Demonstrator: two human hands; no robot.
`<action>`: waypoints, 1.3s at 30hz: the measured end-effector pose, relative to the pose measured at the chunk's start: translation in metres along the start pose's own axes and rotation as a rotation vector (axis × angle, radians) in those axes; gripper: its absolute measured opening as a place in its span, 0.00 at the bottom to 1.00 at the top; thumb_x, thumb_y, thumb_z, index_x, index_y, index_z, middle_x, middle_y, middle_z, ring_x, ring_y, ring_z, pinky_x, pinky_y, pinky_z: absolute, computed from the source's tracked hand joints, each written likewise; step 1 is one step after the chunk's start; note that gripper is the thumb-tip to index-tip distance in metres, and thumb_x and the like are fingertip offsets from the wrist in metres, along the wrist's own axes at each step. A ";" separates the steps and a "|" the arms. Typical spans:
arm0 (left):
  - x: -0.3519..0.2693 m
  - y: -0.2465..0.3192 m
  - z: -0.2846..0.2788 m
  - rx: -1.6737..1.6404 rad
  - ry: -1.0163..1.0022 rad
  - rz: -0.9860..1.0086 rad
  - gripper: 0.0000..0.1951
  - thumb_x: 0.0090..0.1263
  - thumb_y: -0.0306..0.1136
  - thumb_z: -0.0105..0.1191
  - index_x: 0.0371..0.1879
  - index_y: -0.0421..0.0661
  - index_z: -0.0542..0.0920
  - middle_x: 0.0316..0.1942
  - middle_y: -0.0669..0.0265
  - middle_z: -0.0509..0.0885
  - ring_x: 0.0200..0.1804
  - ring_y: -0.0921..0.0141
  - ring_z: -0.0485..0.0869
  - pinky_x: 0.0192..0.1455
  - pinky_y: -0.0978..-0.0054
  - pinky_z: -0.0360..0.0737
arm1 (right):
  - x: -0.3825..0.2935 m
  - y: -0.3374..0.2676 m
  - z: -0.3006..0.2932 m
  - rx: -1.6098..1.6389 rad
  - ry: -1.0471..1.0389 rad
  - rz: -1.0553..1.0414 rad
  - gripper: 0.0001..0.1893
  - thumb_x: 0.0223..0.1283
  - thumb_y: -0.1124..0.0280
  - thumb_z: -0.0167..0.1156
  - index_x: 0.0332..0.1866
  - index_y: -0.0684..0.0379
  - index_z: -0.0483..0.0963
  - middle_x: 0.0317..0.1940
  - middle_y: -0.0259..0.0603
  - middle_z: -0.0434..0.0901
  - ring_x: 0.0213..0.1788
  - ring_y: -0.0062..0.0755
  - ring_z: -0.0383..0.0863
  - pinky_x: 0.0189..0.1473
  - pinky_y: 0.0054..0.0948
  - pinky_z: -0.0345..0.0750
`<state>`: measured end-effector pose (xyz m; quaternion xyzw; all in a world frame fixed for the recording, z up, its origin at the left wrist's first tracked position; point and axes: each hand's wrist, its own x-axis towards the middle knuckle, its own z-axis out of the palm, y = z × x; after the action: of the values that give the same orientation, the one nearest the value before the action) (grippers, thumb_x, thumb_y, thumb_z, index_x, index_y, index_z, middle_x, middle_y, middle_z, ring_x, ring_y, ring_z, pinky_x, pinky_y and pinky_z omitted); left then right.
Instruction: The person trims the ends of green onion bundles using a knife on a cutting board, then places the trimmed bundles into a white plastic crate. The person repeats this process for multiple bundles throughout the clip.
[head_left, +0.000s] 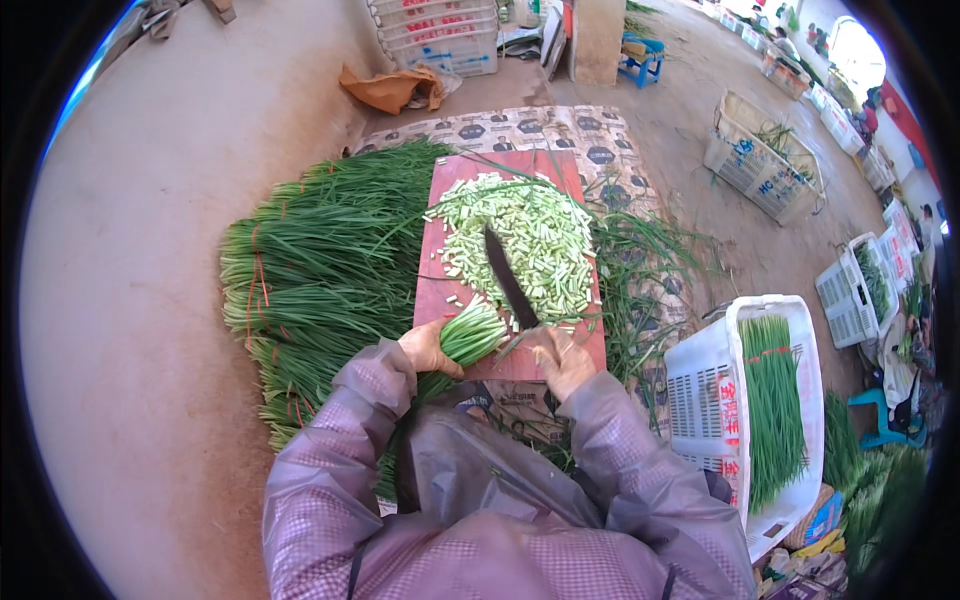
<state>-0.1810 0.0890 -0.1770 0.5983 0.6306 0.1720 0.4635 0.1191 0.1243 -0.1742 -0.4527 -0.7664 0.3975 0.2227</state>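
My left hand (433, 348) grips a bunch of garlic chives (472, 330), its pale cut ends pointing up and right over the near edge of a red board (442, 262). In my right hand (564, 361) is a knife with a long dark blade (510, 281), its tip pointing away from me above the board. The blade lies just right of the bunch. A heap of short, pale green cut stem pieces (555, 240) covers much of the board. Left of it, many chive bundles (322, 247) tied with red bands are stacked against the wall. The right hand's fingers partly hide the knife handle.
Loose green leaves (637, 240) litter the printed sheet (600, 135) right of the board. A white plastic crate (697, 397) holding banded chives stands close at my right. More crates (765, 172), a blue stool (642, 60) and stacked crates (442, 45) are farther off. A pale wall (150, 262) rises at left.
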 end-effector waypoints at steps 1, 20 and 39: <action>0.006 0.000 0.001 0.052 0.006 0.012 0.51 0.37 0.40 0.78 0.66 0.43 0.67 0.51 0.57 0.83 0.56 0.63 0.80 0.61 0.69 0.74 | -0.011 0.003 0.010 -0.023 0.028 -0.096 0.23 0.69 0.56 0.51 0.63 0.57 0.65 0.50 0.54 0.80 0.50 0.55 0.80 0.52 0.44 0.77; 0.011 0.078 0.033 0.571 0.172 -0.207 0.70 0.35 0.55 0.77 0.73 0.34 0.45 0.69 0.45 0.63 0.71 0.50 0.63 0.71 0.48 0.60 | -0.010 -0.045 0.021 -0.339 -0.198 0.225 0.15 0.69 0.60 0.47 0.52 0.60 0.66 0.39 0.59 0.82 0.41 0.62 0.83 0.44 0.54 0.78; 0.018 0.068 0.053 0.682 0.334 -0.187 0.35 0.43 0.42 0.72 0.51 0.39 0.73 0.42 0.51 0.84 0.47 0.53 0.83 0.51 0.58 0.79 | 0.006 -0.039 0.025 -0.237 -0.283 0.274 0.17 0.68 0.59 0.49 0.50 0.64 0.67 0.35 0.61 0.82 0.41 0.60 0.83 0.45 0.52 0.77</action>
<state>-0.0964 0.1029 -0.1582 0.6217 0.7701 0.0046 0.1428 0.0784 0.1081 -0.1571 -0.5153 -0.7626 0.3909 0.0020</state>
